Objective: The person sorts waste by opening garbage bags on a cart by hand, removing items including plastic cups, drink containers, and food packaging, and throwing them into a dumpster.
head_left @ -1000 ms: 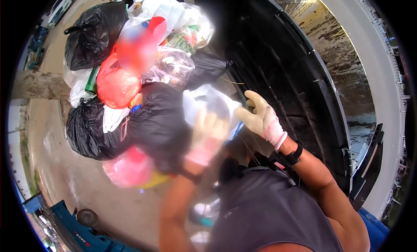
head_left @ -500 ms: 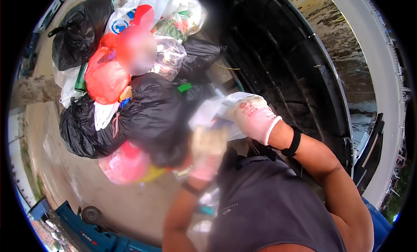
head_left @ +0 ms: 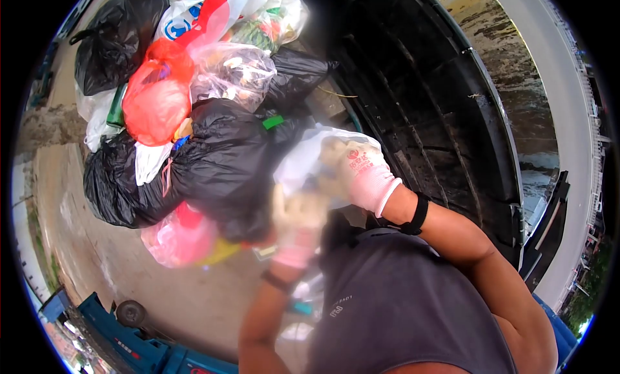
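Fingers (head_left: 330, 160) of the right hand (head_left: 363, 177) curled almost closed on a white bag (head_left: 298, 160).

The gloved grip bunches thin plastic, probably so it cannot slip. The left hand (head_left: 298, 220) is blurred at the bag's lower side; whether its fingers grip, I cannot tell. Hands set close together seem to steady something limp. The white bag is beside a bulging black bag (head_left: 223, 161), with a dark panel (head_left: 413, 109) beyond the right hand.

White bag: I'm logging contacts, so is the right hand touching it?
Touching: the head view shows the right hand with its fingers on the white bag.
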Motion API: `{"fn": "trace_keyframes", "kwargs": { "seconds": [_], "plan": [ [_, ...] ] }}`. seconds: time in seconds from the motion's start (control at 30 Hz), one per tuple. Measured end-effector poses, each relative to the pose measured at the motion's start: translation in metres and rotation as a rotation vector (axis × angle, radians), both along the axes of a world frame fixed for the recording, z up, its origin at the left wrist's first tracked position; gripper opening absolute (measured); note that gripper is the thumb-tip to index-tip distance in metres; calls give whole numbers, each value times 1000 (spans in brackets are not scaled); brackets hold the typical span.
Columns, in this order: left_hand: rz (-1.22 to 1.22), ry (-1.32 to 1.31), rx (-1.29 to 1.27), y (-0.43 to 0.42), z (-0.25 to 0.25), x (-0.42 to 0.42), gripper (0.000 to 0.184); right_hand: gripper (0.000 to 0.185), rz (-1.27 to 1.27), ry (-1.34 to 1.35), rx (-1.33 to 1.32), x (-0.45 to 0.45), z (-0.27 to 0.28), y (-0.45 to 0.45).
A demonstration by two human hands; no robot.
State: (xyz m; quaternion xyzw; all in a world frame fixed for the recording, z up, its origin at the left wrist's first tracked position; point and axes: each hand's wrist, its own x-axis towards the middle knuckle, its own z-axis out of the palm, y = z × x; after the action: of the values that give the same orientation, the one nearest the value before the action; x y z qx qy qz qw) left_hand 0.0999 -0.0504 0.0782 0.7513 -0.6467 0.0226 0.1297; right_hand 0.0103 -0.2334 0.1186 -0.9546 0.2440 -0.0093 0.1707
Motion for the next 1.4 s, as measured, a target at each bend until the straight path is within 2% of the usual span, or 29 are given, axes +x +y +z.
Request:
{"fn": "trace_keyframes", "kwargs": {
  "seconds": [0.03,0.13,0.17,0.2,0.23,0.33,0.37,0.47,0.5,0.57,0.67,0.73,0.8,0.87,0.9,1.0,1.03,1.13,1.17,1.3,1.4],
  "plan": [
    [16,2,-4,0,9,3,35,24,9,230,100,6,8,-6],
    [60,19,-73,9,14,6,44,25,297,512,100,-4,-26,-21],
    [69,18,-135,12,14,6,46,31,147,433,138,-9,-42,-19],
    [76,19,-197,17,15,6,48,34,107,407,161,-11,-45,-18],
    [55,94,-273,23,12,5,60,36,65,381,182,-13,-48,-17],
    [312,389,-407,23,14,-14,71,40,19,340,207,-16,-50,-15],
    [352,437,-386,26,14,-20,80,41,18,331,208,-15,-50,-13],
    [490,441,-445,24,22,-32,78,43,19,323,215,-13,-48,-11],
    [519,420,-546,18,17,-36,76,44,19,331,219,-13,-44,-11],
    [588,402,-545,9,19,-39,75,44,24,380,232,-14,-31,-13],
    [689,328,-583,2,30,-39,74,39,18,327,269,-16,-33,-19],
    [795,371,-657,2,33,-35,70,38,11,292,296,-18,-36,-23],
    [805,482,-546,-4,49,-30,69,37,13,251,324,-20,-40,-27],
    [783,679,-343,-8,27,-21,69,38,32,207,355,-21,-44,-28],
    [788,866,-303,-5,-1,-20,70,38,46,234,366,-20,-40,-28],
    [796,1215,-291,-30,-19,-16,46,42,53,249,336,-19,-30,-21],
    [911,1184,-315,-37,-26,-18,35,44,40,206,284,-19,-31,-18],
    [912,1317,-343,-29,-49,-20,30,52,11,154,191,-22,-32,-17],
    [901,1447,-456,-28,-59,-25,28,55,3,148,171,-23,-31,-17],
    [921,1646,-476,-30,-59,-27,28,61,-43,60,131,-21,-38,-17],
    [885,1694,-434,-30,-51,-33,30,66,-84,-58,123,-21,-48,-18]
  ]
}}
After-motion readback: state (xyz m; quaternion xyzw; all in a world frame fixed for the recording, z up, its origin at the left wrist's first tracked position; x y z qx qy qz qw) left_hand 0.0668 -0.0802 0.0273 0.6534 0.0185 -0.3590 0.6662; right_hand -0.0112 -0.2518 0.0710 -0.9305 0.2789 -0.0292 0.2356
